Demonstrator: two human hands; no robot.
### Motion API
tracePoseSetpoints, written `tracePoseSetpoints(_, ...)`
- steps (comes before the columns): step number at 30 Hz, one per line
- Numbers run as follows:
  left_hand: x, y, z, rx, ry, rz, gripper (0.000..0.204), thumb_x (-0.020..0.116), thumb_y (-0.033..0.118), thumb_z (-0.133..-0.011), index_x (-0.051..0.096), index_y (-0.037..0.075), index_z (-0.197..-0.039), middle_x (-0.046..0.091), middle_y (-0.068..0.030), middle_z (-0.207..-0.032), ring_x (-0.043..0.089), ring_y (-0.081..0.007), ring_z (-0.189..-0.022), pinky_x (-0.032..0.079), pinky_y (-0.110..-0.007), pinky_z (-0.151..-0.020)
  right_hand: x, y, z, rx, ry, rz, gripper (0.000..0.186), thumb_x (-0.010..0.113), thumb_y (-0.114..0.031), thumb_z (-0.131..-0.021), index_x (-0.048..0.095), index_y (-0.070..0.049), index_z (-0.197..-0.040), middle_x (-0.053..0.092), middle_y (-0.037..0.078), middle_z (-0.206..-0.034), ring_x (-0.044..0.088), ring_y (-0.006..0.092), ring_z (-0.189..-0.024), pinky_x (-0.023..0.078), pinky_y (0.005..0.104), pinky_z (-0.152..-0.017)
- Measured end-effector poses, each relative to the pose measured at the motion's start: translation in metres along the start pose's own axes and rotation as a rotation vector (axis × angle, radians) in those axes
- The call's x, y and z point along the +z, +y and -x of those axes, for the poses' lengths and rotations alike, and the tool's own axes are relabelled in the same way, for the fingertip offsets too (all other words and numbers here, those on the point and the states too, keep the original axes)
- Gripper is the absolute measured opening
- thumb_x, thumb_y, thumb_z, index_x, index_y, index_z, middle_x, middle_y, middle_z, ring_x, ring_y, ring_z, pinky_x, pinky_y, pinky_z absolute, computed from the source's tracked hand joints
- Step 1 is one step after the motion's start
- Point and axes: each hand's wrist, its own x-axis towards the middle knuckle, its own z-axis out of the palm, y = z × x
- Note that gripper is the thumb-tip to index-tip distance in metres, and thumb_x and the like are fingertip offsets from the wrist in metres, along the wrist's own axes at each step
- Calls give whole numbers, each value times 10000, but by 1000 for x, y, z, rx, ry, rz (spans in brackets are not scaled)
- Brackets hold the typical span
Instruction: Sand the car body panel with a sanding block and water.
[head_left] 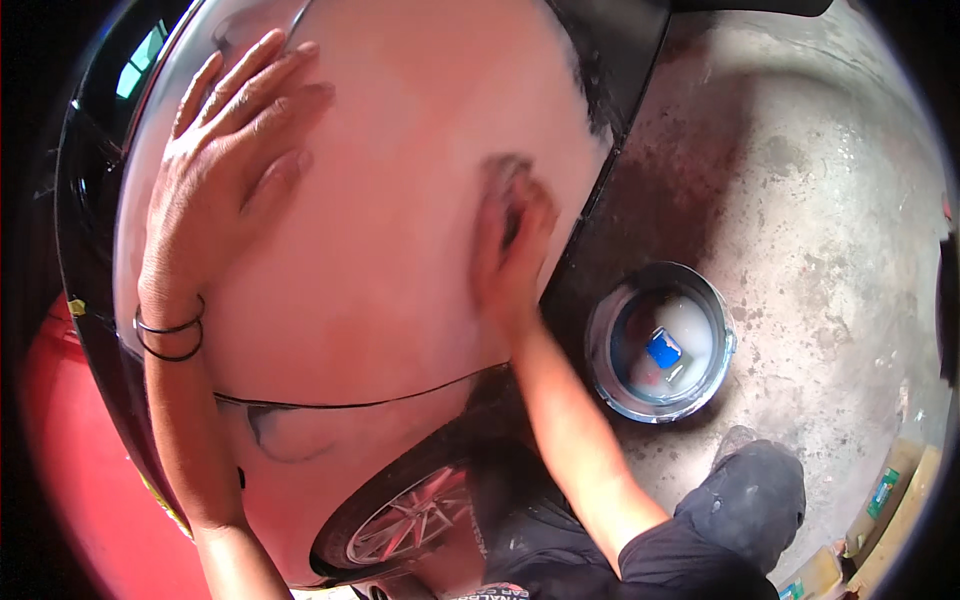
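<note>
A pinkish, matte car body panel (400,230) fills the middle, with a dark wheel arch below it. My left hand (235,150) lies on its upper left part, palm down with the fingers stretched out and apart. Two thin black bands circle that wrist. Farther right, my right hand (515,235) presses against the panel near its right edge. It is smeared by motion. Its fingers are closed over a small dark pad (510,165), whose exact kind is too blurred to tell.
A dark bucket (600,350) of cloudy water stands on the stained concrete floor (800,230), with a blue and white piece inside. A spoked wheel (415,515) sits below the panel. My knee (755,495) is at lower right, near cardboard pieces (895,510). Something red (75,430) lies far left.
</note>
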Motion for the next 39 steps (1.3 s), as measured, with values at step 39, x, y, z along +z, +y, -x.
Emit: tracePoseSetpoints(39, 13, 7, 10, 17, 0, -151, 467, 649, 116, -987, 714, 99, -1448, 575, -88, -1652, 415, -302, -1620, 274, -498, -1359, -31, 18, 102, 216, -11, 172, 498, 622, -163, -1085, 575, 2, -1552, 647, 263, -1475, 625, 440, -1350, 455, 526, -1149)
